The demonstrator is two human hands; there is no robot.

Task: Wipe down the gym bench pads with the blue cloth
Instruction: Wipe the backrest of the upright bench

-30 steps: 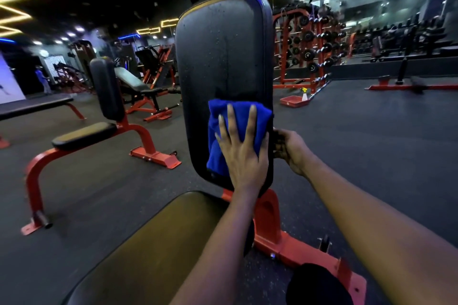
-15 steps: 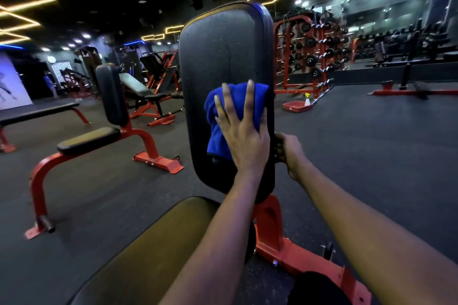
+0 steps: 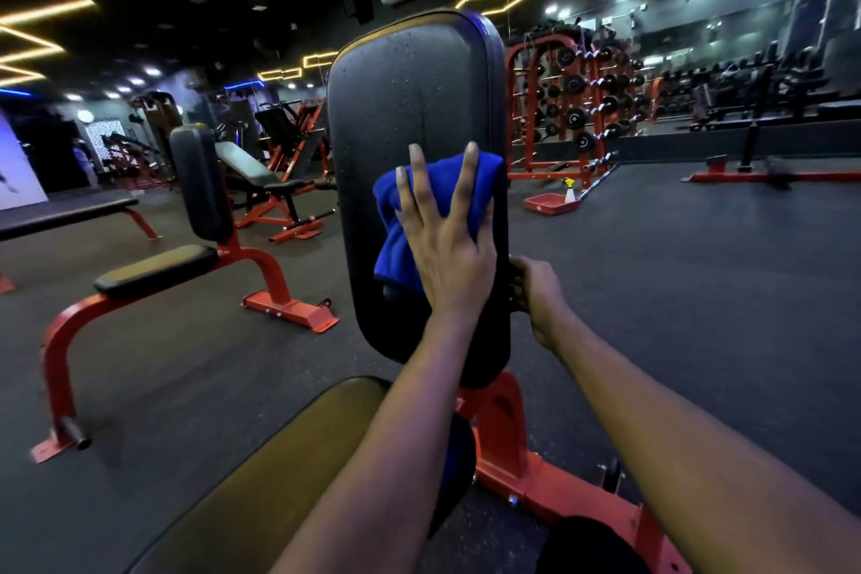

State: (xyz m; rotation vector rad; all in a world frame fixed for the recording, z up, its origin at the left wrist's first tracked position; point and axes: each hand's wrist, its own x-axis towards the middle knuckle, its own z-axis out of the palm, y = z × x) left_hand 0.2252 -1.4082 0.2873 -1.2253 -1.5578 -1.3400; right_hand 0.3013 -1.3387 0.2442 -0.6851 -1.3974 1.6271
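The bench's upright black backrest pad (image 3: 419, 98) stands in front of me, speckled with droplets on its upper part. My left hand (image 3: 447, 247) presses the blue cloth (image 3: 391, 238) flat against the pad's lower middle, fingers spread and straight. My right hand (image 3: 536, 289) grips the backrest's right edge, fingers curled behind it. The seat pad (image 3: 279, 480) lies below my left forearm, on the red frame (image 3: 508, 443).
A second red bench (image 3: 153, 270) stands to the left, with a flat bench (image 3: 65, 212) beyond it. At the back right, a red tray (image 3: 550, 203) holding a spray bottle (image 3: 569, 190) sits by the dumbbell rack (image 3: 573, 107). Dark rubber floor surrounds my bench.
My left hand has slid the blue cloth upward on the backrest pad. My right hand keeps its grip on the pad's edge.
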